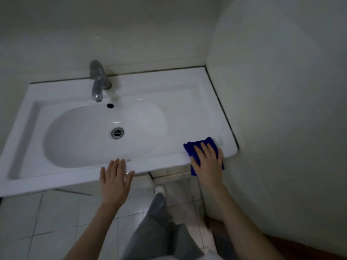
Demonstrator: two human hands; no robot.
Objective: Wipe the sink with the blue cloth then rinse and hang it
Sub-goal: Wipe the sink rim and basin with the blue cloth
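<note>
The folded fabric cloth (189,148) is deep blue, the glossy ceramic sink (169,94) plain white, the curved metal tap (98,81) dull grey, the square floor tiles (56,222) pale with dark grout lines.

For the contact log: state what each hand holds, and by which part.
Right hand presses flat on the blue cloth, mid-cloth, no curled grip; left hand rests open on the sink rim.
</note>
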